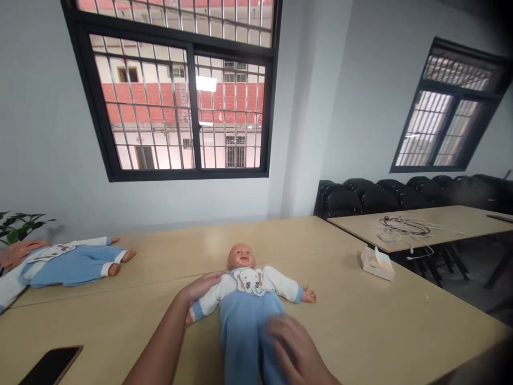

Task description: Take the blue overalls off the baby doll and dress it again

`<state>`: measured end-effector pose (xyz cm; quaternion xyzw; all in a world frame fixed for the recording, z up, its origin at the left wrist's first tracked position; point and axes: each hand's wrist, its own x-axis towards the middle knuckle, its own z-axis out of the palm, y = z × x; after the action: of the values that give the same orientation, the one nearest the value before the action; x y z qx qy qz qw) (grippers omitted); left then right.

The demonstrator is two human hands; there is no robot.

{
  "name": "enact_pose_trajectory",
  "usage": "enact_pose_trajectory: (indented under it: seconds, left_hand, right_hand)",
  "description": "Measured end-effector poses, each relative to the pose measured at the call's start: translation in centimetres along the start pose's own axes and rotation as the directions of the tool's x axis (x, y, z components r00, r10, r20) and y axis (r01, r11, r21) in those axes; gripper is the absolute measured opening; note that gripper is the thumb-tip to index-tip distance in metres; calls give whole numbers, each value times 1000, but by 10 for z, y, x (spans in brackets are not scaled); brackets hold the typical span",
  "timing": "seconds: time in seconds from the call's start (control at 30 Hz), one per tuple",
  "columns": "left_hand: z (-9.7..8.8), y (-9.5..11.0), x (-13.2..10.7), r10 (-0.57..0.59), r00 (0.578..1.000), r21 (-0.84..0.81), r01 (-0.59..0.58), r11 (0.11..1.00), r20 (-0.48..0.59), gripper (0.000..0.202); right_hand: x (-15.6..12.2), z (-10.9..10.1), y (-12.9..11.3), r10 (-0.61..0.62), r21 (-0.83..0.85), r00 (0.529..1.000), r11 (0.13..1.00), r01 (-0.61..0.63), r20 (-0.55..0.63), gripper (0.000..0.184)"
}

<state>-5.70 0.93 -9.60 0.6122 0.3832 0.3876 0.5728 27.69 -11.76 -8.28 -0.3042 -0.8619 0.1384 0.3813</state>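
A baby doll [250, 315] lies on its back on the table in front of me, head away from me. It wears a blue and white outfit with an elephant bib, and its arms are spread. My left hand [203, 286] rests against the doll's shoulder on the left, with fingers stretched out and partly hidden behind its sleeve. Over the doll's leg on the right is my right hand [294, 342], bent at the fingers and blurred by motion. Whether it grips the trouser cloth cannot be made out. The doll's feet are out of view.
A second doll [72, 262] in the same outfit lies at the left, near a plant [20, 227]. A phone [52, 366] is at the front left. To the right stands a tissue box [377, 263]. Cables [409, 227] lie on another table, with black chairs [372, 197] behind.
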Motion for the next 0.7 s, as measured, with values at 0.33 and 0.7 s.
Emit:
enact_pose_trajectory:
  seconds: [0.33, 0.7]
  left_hand:
    - [0, -9, 12, -40, 993, 161, 58, 985, -112, 27]
    - [4, -6, 17, 76, 994, 360, -42, 932, -81, 23]
  right_hand:
    - [197, 69, 41, 252, -388, 869, 918, -76, 426, 31]
    - [199, 52, 70, 186, -286, 828, 958, -32, 529, 44]
